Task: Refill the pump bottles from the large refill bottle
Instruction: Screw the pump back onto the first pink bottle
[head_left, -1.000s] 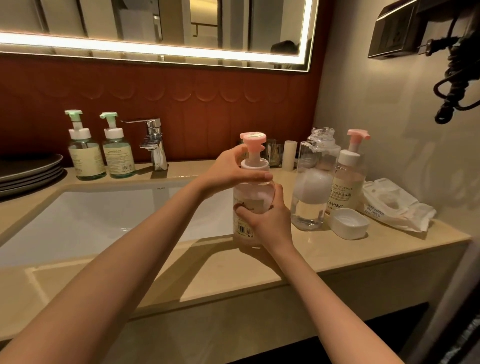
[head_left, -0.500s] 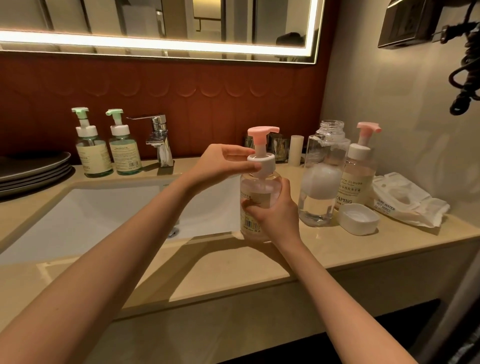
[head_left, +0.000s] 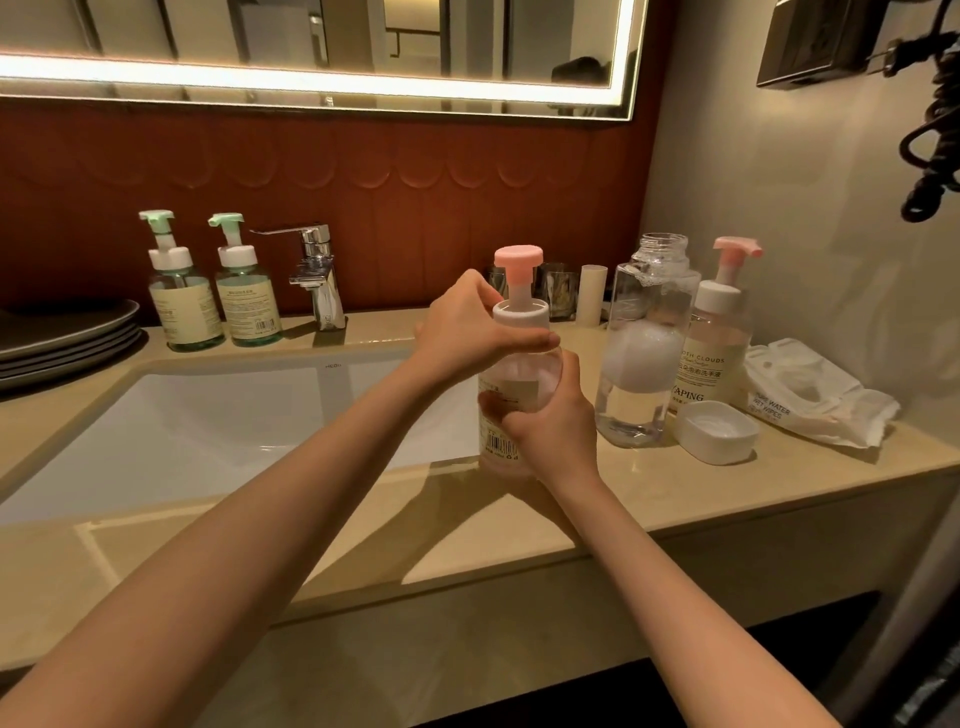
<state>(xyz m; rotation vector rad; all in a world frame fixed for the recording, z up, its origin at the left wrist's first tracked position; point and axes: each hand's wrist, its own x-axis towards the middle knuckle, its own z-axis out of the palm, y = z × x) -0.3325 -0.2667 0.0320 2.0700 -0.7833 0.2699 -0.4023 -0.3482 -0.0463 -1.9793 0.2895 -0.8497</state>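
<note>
A clear pump bottle (head_left: 511, 384) with a pink pump head stands at the sink's right edge. My right hand (head_left: 550, 415) grips its body from the right. My left hand (head_left: 472, 332) curls round its white collar just under the pump. To the right stands the large clear refill bottle (head_left: 641, 358), uncapped and partly filled with liquid and foam. Its white cap (head_left: 717, 432) lies on the counter in front. A second pink pump bottle (head_left: 719, 343) stands behind the cap. Two green pump bottles (head_left: 184, 296) (head_left: 247, 291) stand left of the tap.
A chrome tap (head_left: 317, 280) stands behind the white sink (head_left: 208, 421). Grey plates (head_left: 67, 338) are stacked at far left. A wet wipes pack (head_left: 810, 395) lies at the right wall. Two glass tumblers (head_left: 558, 288) and a small white tube (head_left: 592, 293) stand at the back. The beige counter's (head_left: 467, 530) front edge is near.
The pink pump head has turned; its spout no longer points right. My left hand has shifted its grip round the white collar. My right hand still holds the bottle.
</note>
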